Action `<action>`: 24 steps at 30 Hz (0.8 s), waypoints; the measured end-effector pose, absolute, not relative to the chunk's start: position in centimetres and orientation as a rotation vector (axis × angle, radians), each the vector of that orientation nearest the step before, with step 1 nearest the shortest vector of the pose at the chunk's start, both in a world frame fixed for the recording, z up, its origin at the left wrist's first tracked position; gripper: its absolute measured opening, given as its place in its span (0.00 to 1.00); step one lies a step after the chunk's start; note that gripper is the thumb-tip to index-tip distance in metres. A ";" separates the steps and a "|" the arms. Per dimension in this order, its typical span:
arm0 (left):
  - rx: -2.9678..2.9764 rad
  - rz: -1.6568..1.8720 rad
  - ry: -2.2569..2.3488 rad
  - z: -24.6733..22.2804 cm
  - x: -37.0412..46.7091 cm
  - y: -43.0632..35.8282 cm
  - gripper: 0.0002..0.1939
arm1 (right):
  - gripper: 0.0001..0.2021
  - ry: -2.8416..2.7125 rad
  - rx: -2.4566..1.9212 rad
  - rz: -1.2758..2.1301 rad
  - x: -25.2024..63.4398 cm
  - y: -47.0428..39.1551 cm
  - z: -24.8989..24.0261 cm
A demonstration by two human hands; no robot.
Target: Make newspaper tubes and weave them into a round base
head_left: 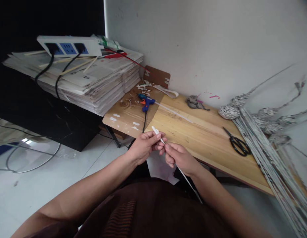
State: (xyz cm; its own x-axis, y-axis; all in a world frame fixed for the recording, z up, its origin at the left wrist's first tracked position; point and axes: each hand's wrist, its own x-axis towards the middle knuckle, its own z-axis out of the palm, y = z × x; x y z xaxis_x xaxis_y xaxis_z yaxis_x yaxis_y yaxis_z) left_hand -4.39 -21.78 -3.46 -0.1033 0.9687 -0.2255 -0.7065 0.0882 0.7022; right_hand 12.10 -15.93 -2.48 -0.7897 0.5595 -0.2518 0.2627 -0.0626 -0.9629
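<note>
My left hand (145,145) and my right hand (180,157) meet close together in front of me, at the near edge of the wooden table. Between them runs a narrow white paper strip (189,185). Its wider, partly rolled or folded end sticks up past my left thumb, which presses it against the fingers. My right thumb and fingers pinch it just below, and the long thin tail hangs down beneath my right wrist. Just beyond my left hand, a blue glue gun (147,101) with an orange trigger lies on a brown board (123,112).
Stacked newspapers (111,89) carry a power strip (69,46) with two plugs. Black-handled scissors (239,145) lie on the wooden tabletop (198,132) at right, near long rolled-paper sticks (265,158) and woven paper pieces (230,110). A crumpled grey scrap (194,102) sits by the wall.
</note>
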 end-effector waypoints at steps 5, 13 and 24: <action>0.407 1.481 0.828 -3.5 -4.5 -21.6 0.09 | 0.18 -1.999 -0.941 1.829 12.1 -15.7 -2.6; 0.403 1.495 0.806 -3.6 -4.6 -21.6 0.09 | 0.19 -1.874 -0.896 2.084 11.8 -15.8 -2.6; 0.386 1.496 0.830 -3.9 -4.8 -21.7 0.07 | 0.18 -2.067 -0.905 1.810 11.4 -16.1 -2.8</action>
